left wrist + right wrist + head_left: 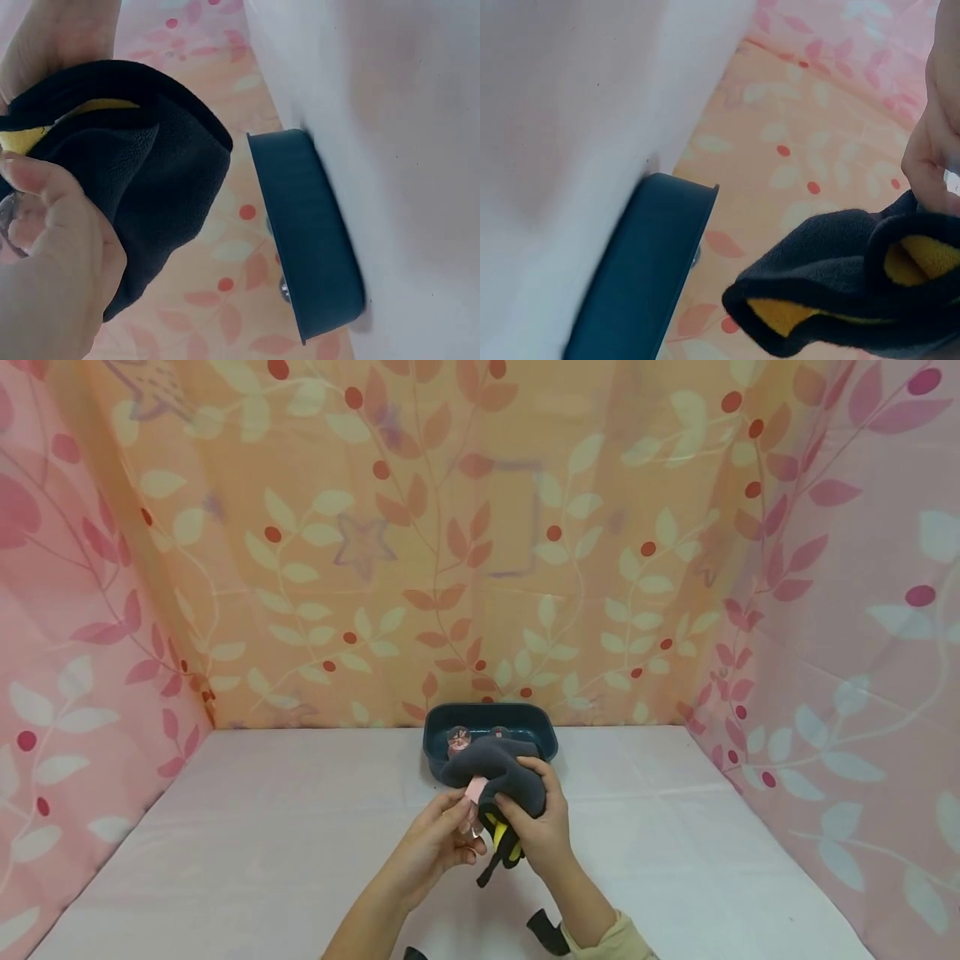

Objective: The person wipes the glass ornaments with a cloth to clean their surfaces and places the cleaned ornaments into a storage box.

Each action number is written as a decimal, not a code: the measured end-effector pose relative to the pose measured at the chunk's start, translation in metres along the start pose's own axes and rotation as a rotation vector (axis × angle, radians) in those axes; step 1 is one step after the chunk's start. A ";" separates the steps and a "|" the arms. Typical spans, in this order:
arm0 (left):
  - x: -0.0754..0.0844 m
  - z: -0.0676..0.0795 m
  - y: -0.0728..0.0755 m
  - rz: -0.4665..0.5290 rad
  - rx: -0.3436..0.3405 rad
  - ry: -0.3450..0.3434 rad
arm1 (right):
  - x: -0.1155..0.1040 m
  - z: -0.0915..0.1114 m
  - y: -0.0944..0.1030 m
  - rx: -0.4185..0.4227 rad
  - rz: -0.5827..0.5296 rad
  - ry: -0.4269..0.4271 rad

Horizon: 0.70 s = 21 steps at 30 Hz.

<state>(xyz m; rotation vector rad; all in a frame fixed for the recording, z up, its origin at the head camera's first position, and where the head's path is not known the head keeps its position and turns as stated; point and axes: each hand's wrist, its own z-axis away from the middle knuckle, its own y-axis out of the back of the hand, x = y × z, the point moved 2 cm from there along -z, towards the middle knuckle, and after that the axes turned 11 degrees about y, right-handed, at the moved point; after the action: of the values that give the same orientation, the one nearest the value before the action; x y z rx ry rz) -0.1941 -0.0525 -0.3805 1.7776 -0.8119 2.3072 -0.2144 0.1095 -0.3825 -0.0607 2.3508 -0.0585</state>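
My left hand (431,839) pinches a small clear object (471,823) with a pale pink top (477,789); its kind I cannot tell. Against it lies a bunched dark grey cloth (495,762) with a yellow inner side and black edging. My right hand (551,827) grips the cloth from the right, thumb toward me. Folds and yellow lining (105,106) show up close in the left wrist view, where the left fingers partly hide the clear object. In the right wrist view the cloth (810,247) hangs from the hands above the table.
Behind the hands, near the patterned back curtain (390,652), stands a dark teal bin (435,762). Inside are clear round items, one with pink in it (459,741). A white cloth covers the table (262,843). Black pieces (547,932) show near the right forearm.
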 end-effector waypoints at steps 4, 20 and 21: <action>-0.001 -0.001 0.001 -0.020 -0.002 -0.002 | 0.001 0.001 0.000 0.015 0.013 0.029; -0.004 -0.002 0.004 0.054 -0.010 0.062 | 0.003 -0.001 0.003 0.074 0.072 -0.077; -0.004 -0.001 0.004 0.066 -0.014 0.069 | 0.004 -0.001 0.004 0.080 0.076 -0.096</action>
<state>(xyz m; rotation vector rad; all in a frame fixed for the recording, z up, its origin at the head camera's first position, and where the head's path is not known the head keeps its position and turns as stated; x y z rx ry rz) -0.1954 -0.0549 -0.3856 1.6801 -0.8859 2.3822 -0.2176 0.1131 -0.3847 0.0638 2.2501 -0.1099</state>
